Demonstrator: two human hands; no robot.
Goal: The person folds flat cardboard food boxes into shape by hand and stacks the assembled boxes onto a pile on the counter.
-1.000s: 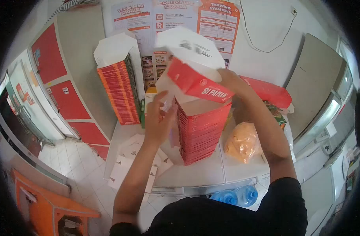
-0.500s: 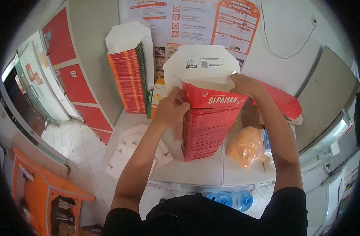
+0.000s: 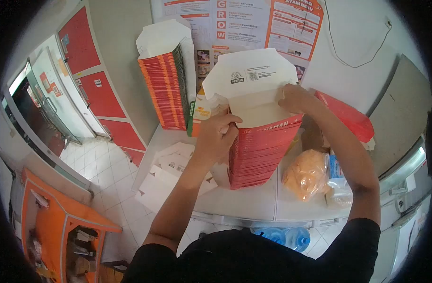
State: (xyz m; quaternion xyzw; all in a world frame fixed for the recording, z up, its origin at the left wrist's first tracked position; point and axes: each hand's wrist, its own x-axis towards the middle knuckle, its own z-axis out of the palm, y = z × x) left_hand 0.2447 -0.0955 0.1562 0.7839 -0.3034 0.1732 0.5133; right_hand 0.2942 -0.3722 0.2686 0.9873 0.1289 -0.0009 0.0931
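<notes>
A tall stack of nested red paper food boxes (image 3: 262, 158) stands on the white counter. The top box (image 3: 258, 113) sits inside the stack, its white lid flap (image 3: 251, 70) raised at the back and printed with a small logo and code. My left hand (image 3: 218, 137) is closed on that box's left front corner, fingertips over its edge. At the right side wall my right hand (image 3: 297, 100) is closed on the rim, the fingers curled inward. Unfolded white box blanks (image 3: 161, 181) lie on the counter beside my left forearm.
An orange-and-green box stack (image 3: 164, 92) stands at the back left, near a small yellow box (image 3: 202, 111). To the right are a plastic bag of orange stuff (image 3: 306, 174) and a red packet (image 3: 345, 118). Blue water jugs (image 3: 284, 238) stand below the counter's front edge.
The top box has gone down further into the stack, so less of its red front shows. Both hands stayed on its sides. The camera view has shifted slightly.
</notes>
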